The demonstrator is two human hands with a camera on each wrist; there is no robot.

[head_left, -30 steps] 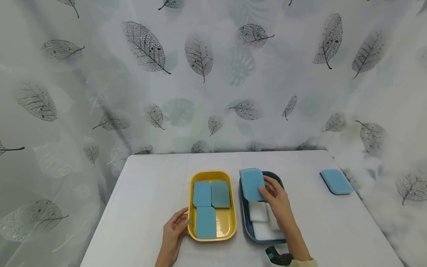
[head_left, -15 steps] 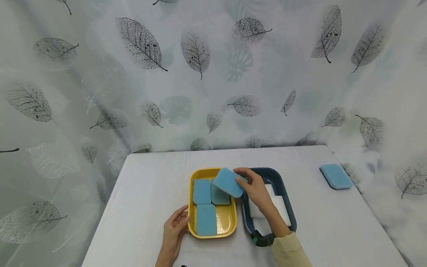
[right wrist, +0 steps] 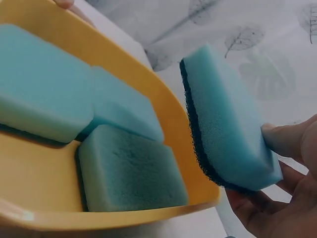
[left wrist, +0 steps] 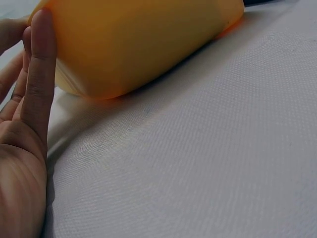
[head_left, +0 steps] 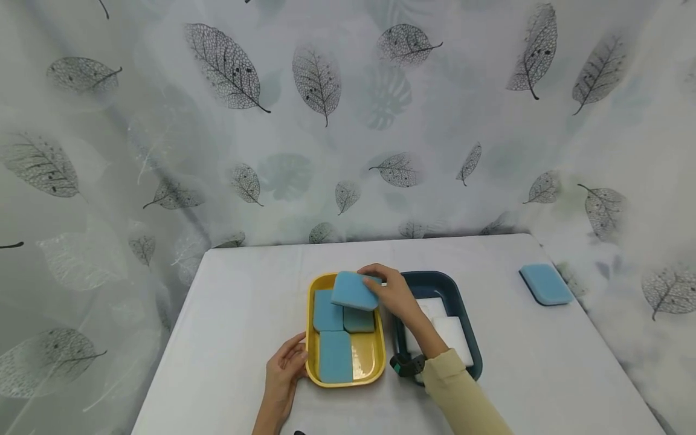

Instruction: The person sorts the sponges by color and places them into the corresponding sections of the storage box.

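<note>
My right hand [head_left: 393,294] pinches a blue sponge [head_left: 354,291] above the far right part of the yellow tray [head_left: 367,365]. In the right wrist view this sponge [right wrist: 225,124] is tilted, its dark scouring layer facing the tray. Three other sponges lie in the tray: a blue one [head_left: 328,312] at far left, a blue one [head_left: 335,357] nearer me, and a greener one [right wrist: 133,168] partly under the held sponge in the head view. My left hand [head_left: 285,373] holds the tray's left rim, one finger [left wrist: 42,37] straight along its outer wall.
A dark blue tray [head_left: 450,290] with white sponge-like blocks [head_left: 452,333] stands to the right, partly behind my right forearm. Another blue sponge [head_left: 546,284] lies near the right edge of the white table [head_left: 239,302]. A leaf-patterned curtain [head_left: 326,151] surrounds the table.
My right hand has carried the blue sponge leftward from over the dark blue tray to over the yellow tray, turning it on the way. The left hand has stayed at the yellow tray.
</note>
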